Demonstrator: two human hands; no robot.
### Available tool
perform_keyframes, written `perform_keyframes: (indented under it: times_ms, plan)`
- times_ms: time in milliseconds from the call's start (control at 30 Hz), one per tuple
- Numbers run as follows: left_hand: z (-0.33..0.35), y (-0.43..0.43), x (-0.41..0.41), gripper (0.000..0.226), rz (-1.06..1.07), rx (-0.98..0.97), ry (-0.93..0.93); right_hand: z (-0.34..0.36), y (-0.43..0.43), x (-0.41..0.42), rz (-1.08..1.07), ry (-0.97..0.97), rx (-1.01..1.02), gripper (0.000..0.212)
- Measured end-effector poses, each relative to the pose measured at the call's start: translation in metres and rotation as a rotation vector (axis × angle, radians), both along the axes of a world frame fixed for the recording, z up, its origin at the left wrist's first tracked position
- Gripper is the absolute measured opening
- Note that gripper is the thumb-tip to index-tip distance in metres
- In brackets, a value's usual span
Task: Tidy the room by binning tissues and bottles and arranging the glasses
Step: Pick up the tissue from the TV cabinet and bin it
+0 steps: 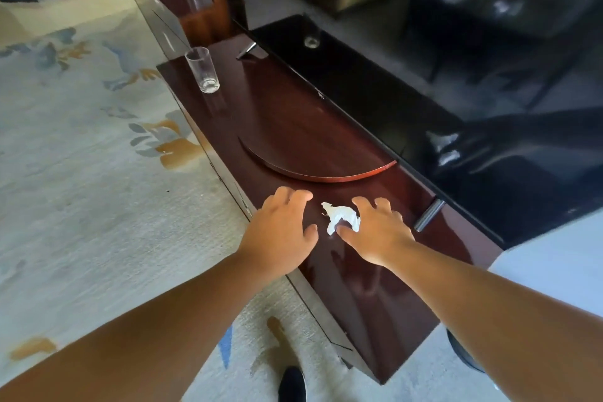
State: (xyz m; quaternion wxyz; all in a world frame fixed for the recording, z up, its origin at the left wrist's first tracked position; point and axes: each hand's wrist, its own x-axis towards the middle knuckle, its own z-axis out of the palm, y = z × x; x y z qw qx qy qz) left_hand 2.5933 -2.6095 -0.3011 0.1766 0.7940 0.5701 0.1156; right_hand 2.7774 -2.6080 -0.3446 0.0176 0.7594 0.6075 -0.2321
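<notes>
The crumpled white paper tissue lies just left of your right hand, touching its thumb. I cannot tell if it is gripped. Your left hand hovers spread and empty.

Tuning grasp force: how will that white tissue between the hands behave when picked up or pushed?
The tissue looks thin and crumpled, so it is probably floppy and very light. It should crush under the right hand rather than resist. Its ragged edges suggest it may tear if dragged. The glossy stand top likely lets it slide when pushed.
</notes>
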Motion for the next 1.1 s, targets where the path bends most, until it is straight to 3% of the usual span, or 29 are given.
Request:
perform_keyframes:
  times_ms: [200, 300, 433, 633, 867, 1100]
  plan:
    - [-0.027, 0.040, -0.015, 0.052, -0.076, -0.058, 0.015, -0.034, 0.029, -0.016, -0.051, -0.106, 0.004, 0.065]
    - [-0.035, 0.048, -0.018, 0.052, -0.099, -0.081, 0.019, -0.042, 0.031, -0.026, -0.018, -0.158, 0.029, 0.050]
    - [-0.041, 0.050, -0.018, 0.053, -0.139, -0.100, 0.019, -0.042, 0.032, -0.036, -0.014, -0.025, 0.023, 0.021]
    - [-0.027, 0.039, -0.004, 0.052, -0.151, -0.071, 0.003, -0.023, 0.008, -0.027, -0.012, 0.079, 0.085, 0.017]
    - [0.012, -0.009, 0.050, 0.051, -0.213, 0.002, -0.012, 0.024, -0.056, 0.026, -0.050, 0.114, 0.192, 0.014]
    - [0.044, -0.120, 0.144, 0.049, -0.291, 0.029, -0.003, 0.060, -0.184, 0.123, -0.156, 0.195, 0.173, 0.010]
